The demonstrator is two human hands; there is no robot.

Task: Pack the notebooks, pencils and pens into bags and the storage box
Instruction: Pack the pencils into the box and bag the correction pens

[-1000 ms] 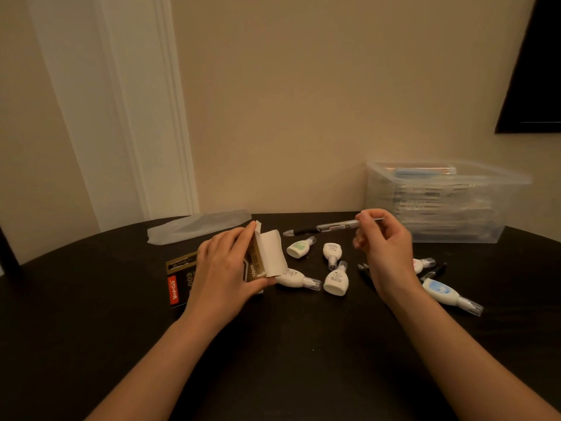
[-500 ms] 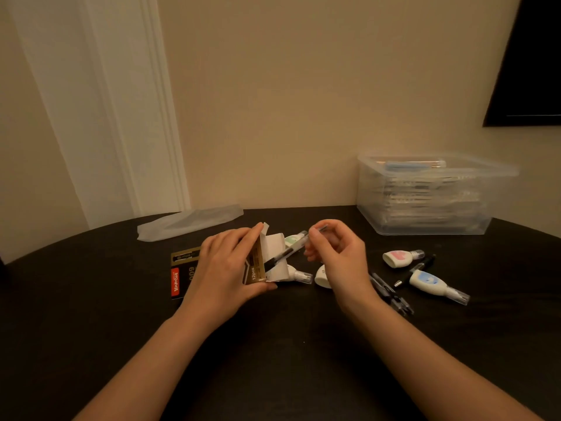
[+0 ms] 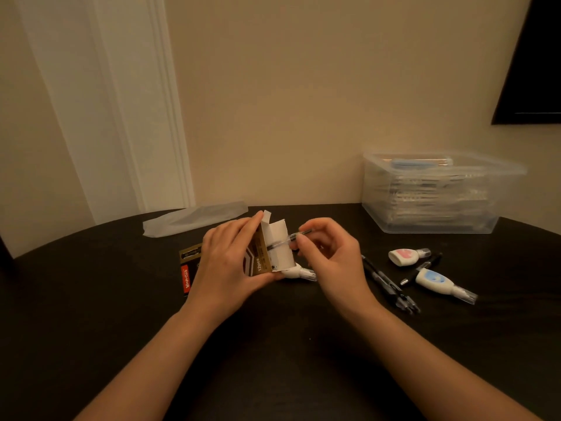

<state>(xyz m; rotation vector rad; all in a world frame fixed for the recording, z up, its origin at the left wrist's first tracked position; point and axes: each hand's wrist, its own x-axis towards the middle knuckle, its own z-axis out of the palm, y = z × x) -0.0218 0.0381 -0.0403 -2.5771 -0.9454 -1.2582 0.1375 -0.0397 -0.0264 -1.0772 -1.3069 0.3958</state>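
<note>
My left hand (image 3: 226,262) grips a small black, gold and red cardboard pen box (image 3: 258,259) with its white end flap open towards the right. My right hand (image 3: 329,256) pinches a clear-barrelled black pen (image 3: 283,242) whose front end is inside the box's open mouth. More black pens (image 3: 385,282) lie on the dark table to the right of my right hand. A clear plastic storage box (image 3: 431,192) with stacked contents stands at the back right.
Correction-tape dispensers lie about: a pink one (image 3: 405,256), a blue one (image 3: 437,282), and one (image 3: 299,272) partly hidden under the pen box. A flat translucent plastic bag (image 3: 194,218) lies at the back left. The dark round table (image 3: 273,344) meets the wall behind.
My right hand carried the pen leftwards from near the storage box to the pen box, and its tip has gone into the open end. My left hand kept holding the box.
</note>
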